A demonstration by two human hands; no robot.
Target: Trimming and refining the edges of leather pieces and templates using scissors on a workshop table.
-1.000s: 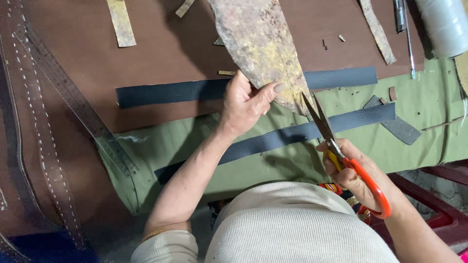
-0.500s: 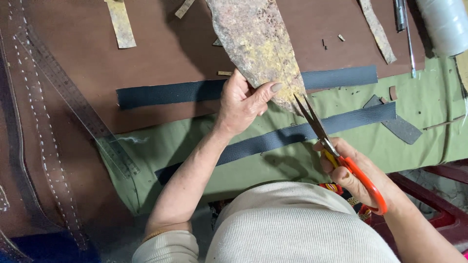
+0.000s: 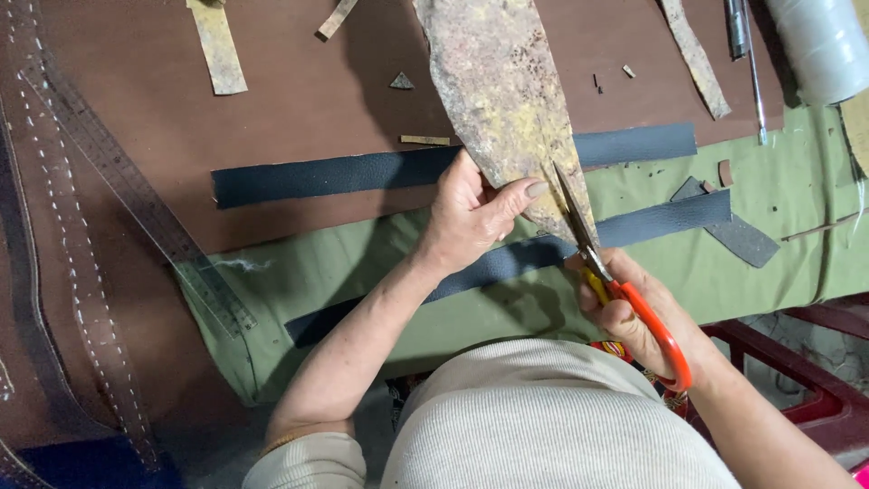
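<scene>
- The left hand (image 3: 471,213) pinches the lower edge of a mottled, yellowish-brown leather piece (image 3: 507,91), thumb on top and fingers curled beneath, and holds it just above the tabletop (image 3: 299,100).
- The right hand (image 3: 634,317) is closed through the orange handles of a pair of scissors (image 3: 602,263); their blades are parted a little and meet the leather piece's right edge, close to the left thumb.
- The leather piece runs from the top of the view down to the hands, narrowing toward its lower end.
- Under it lie two dark grey leather strips (image 3: 335,174), one on brown sheet material, the other on an olive-green cloth (image 3: 778,195).
- A clear ruler (image 3: 136,195) lies slanted at the left, well apart from both hands.
- A white roll (image 3: 824,45) sits at the top right corner, with thin metal tools (image 3: 747,54) just beside it.
- Small tan offcuts (image 3: 217,45) lie scattered along the top.
</scene>
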